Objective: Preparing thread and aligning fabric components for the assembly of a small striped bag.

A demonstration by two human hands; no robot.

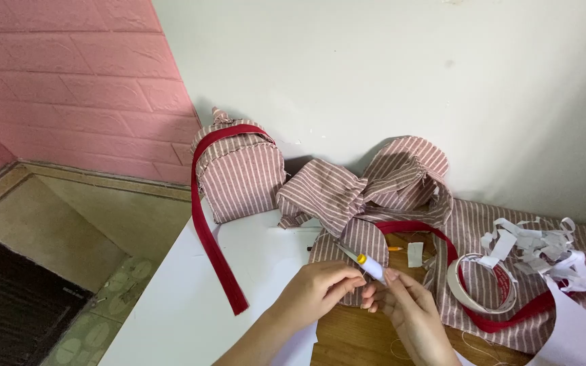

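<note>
On the white table, left to right: small striped pink cloth bag with long red ribbon hanging down; left hand, fingers pinched shut on white pen-like tool with yellow tip; right hand, fingertips also pinching that tool, over round striped cloth piece; white tape roll; curly white paper strips.

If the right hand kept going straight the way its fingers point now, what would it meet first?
The right hand points up and left, its fingertips already on the small white tool that both hands hold. Just past that lies the round striped fabric piece. Depth is hard to judge.
</note>
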